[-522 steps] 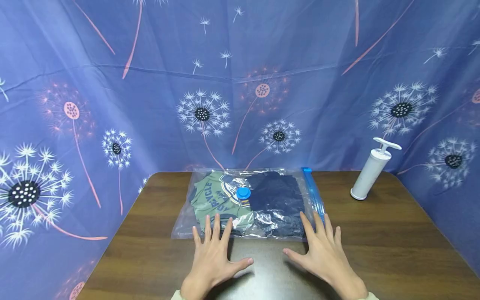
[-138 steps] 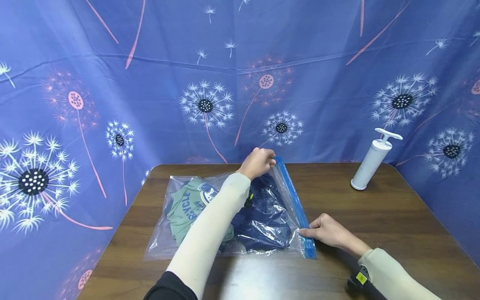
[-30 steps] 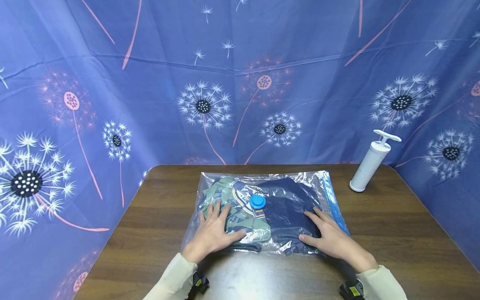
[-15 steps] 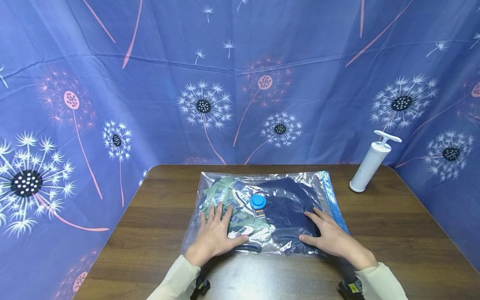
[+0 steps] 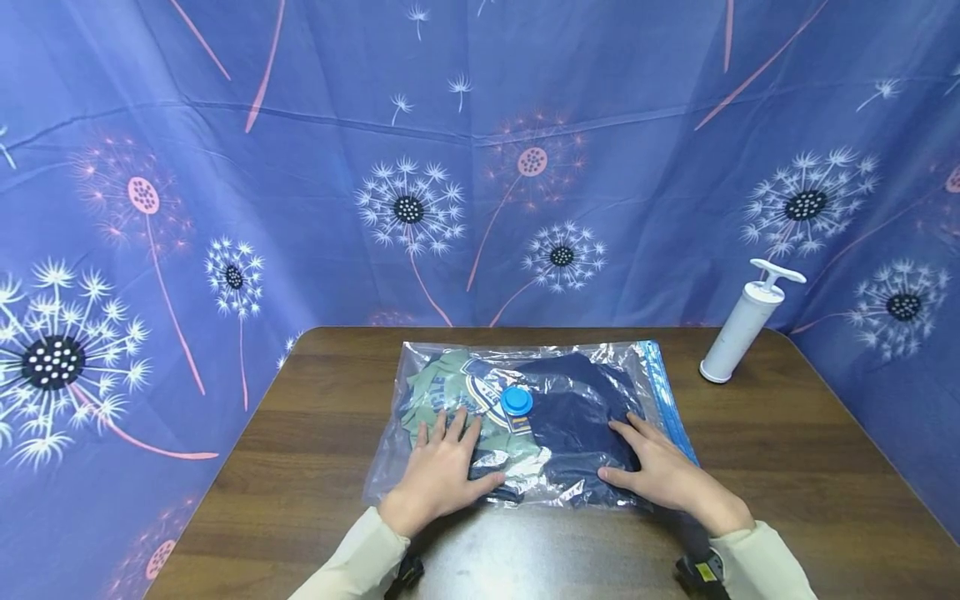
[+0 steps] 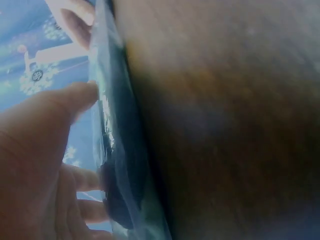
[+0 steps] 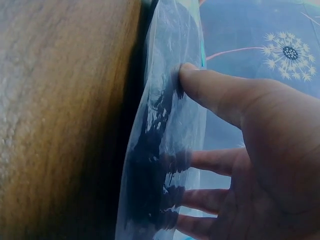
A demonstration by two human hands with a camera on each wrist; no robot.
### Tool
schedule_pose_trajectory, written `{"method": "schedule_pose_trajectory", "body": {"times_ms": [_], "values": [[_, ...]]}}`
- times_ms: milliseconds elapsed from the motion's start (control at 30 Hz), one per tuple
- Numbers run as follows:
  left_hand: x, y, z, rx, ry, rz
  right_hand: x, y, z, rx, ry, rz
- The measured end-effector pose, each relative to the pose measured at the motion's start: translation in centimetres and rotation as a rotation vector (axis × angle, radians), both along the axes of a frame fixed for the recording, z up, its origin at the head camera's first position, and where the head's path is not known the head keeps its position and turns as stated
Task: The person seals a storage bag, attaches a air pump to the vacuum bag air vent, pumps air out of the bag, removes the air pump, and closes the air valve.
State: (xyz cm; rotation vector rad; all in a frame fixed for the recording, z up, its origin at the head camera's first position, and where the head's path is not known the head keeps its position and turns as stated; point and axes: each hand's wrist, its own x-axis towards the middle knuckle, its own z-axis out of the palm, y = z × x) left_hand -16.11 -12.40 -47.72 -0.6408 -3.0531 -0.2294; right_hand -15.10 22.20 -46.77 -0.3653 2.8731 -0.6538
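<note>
A clear plastic vacuum storage bag [image 5: 384,468] lies flat, with a green printed garment [image 5: 431,390] and a dark navy garment [image 5: 573,400] inside. A round blue valve cap [image 5: 517,401] sits on its upper face, and a blue zip strip [image 5: 666,400] runs along the right end. My left hand [image 5: 437,477] rests fingers spread on the front left, over the green garment. On the navy side my right hand [image 5: 667,473] lies with its fingers extended, close to the zip strip. Both wrist views show thumb and fingers against the film, the right thumb [image 7: 215,92] touching the bag's face.
A white hand pump [image 5: 738,333] with a T-shaped handle stands at the back right of the brown wooden table [image 5: 300,433]. Blue cloth with dandelion prints [image 5: 315,183] hangs behind and on both sides.
Several seconds ago both hands held the zip strip; they have let go and now rest on the bag, which lies farther right. Over the last second the left hand slid slightly right.
</note>
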Motion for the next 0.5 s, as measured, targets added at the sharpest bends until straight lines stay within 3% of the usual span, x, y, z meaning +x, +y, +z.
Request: {"method": "schedule_pose_trajectory", "body": {"times_ms": [300,500], "values": [[-0.3,0.2,0.0,0.045,0.051,-0.043,-1.1,-1.0,1.7,0.037,-0.07,0.019],[-0.2,0.4,-0.3,0.049,0.091,-0.037,-2.7,-3.7,3.5,0.011,-0.036,0.051]]}}
